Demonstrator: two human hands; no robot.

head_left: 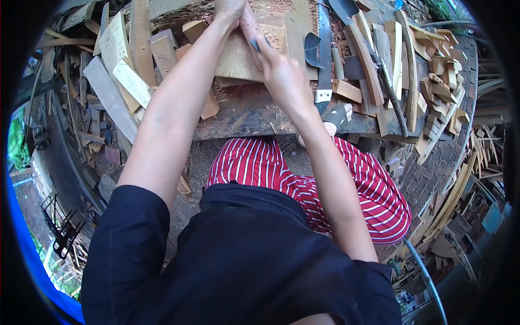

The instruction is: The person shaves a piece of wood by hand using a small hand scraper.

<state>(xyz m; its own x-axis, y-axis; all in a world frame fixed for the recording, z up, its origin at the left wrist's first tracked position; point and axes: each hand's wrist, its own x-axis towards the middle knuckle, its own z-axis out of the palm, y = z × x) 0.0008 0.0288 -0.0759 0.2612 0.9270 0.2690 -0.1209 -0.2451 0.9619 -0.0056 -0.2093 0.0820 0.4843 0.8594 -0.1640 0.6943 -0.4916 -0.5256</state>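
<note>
My left hand (230, 7), partly cut off by the top edge, is closed around the upper end of a reddish wooden stick (248, 26). My right hand (284, 76) is closed at the stick's lower end. Small dark patches show by its fingertips; what it grips is hidden. Beneath the stick lies a pale wooden block (235, 58) with reddish shavings about it. A hand saw (324, 49) lies to the right of my right hand, its toothed blade pointing away from me. Beside the blade is a dark curved piece (312, 49).
Wood offcuts (122, 49) crowd the left side, and more wooden pieces (403, 59) lie to the right. A dark board edge (238, 127) runs before my knees. My sandalled foot (337, 116) rests near the saw. Brick paving (417, 176) lies at the right.
</note>
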